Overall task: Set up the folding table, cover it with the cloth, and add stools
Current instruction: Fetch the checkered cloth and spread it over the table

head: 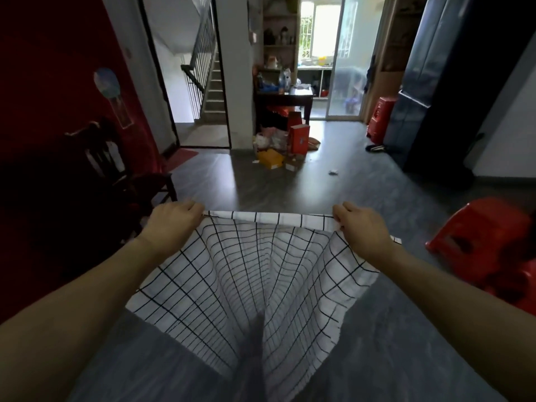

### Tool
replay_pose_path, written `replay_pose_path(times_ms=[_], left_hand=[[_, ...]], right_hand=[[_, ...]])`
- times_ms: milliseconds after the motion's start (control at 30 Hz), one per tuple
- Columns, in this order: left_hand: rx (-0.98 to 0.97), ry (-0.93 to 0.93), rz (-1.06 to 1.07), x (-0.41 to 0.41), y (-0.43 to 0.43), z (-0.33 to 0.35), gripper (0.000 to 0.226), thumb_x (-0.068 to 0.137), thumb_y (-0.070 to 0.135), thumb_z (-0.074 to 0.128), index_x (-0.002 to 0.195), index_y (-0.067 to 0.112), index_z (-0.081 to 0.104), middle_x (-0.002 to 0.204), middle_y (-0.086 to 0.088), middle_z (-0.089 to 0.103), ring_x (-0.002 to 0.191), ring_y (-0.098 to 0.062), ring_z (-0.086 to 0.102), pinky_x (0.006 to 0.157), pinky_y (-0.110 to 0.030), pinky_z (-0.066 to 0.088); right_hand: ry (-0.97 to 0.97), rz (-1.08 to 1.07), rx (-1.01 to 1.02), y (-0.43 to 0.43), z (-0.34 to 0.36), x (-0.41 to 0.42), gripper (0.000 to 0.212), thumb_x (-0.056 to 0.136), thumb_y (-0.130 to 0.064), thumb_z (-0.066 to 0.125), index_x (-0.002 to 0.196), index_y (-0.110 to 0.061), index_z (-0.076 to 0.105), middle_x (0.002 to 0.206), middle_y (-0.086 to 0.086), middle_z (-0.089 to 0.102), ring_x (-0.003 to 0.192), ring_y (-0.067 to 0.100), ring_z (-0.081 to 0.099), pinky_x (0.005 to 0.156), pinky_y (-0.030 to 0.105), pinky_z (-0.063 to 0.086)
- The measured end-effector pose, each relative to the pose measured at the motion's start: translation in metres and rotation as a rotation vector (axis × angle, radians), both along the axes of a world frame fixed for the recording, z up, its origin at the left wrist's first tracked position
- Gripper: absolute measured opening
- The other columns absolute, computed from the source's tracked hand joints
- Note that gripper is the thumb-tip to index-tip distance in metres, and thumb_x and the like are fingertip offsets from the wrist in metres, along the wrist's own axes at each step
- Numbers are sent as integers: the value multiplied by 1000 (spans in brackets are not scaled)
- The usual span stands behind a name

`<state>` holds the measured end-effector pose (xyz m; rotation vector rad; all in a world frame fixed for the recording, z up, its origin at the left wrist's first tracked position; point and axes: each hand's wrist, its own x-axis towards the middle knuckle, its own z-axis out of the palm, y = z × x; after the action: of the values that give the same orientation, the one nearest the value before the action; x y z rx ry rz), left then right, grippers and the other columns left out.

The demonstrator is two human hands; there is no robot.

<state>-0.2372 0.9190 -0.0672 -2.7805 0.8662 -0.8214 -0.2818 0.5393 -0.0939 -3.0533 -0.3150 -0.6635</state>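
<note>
Checked cloth [246, 285] hangs over grey floor [391, 329], top edge pinched by left hand [174, 220] and right hand [361, 224], red stools [481, 236] right, dark chair [116, 169] left, cluttered worktop [285, 97] and stairs [214, 88] beyond.

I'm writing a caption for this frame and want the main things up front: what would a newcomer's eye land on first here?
First, the white cloth with a black grid, stretched out at the centre of the view and sagging in the middle, its far edge gripped by the left hand and the right hand. Next, the red plastic stools at the right edge on the grey floor, and the bright doorway far behind.
</note>
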Motion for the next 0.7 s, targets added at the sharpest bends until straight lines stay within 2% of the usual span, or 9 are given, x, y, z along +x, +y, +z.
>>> replay_pose_path(times_ms=[133,233,433,567,700], left_hand=[[-27,-20,-96,12,-44,-4,28,70,3,83,72,1,55,62,-13,51,40,-31,47,39,-27,31],[-35,10,-125,13,-65,-19,28,71,5,83,73,2,55,63,-12,51,41,-31,48,39,-28,32],[-46,109,-113,-4,-78,-62,24,78,10,80,76,2,57,65,-14,55,43,-35,52,40,-33,39],[-44,171,-134,-25,-82,-81,29,74,12,83,73,4,55,61,-10,54,45,-29,51,46,-27,28],[-24,244,-163,-46,-71,-97,27,75,13,83,74,6,57,62,-7,56,44,-24,46,43,-26,29]], right_hand=[[-90,-99,4,-48,11,-1,27,63,15,71,84,0,61,77,19,57,47,36,53,44,29,31],[-91,-91,-6,-68,2,-15,28,62,13,74,83,0,63,78,18,59,47,36,53,45,28,30],[31,-59,19,-85,-53,-52,21,73,4,74,84,-5,59,80,12,56,49,33,52,43,29,31],[95,-14,66,-92,-83,-74,24,74,-4,80,85,-10,60,80,8,59,50,29,55,47,27,30],[110,10,78,-99,-102,-98,20,78,-12,81,84,-11,61,79,5,61,48,28,57,42,29,35]])
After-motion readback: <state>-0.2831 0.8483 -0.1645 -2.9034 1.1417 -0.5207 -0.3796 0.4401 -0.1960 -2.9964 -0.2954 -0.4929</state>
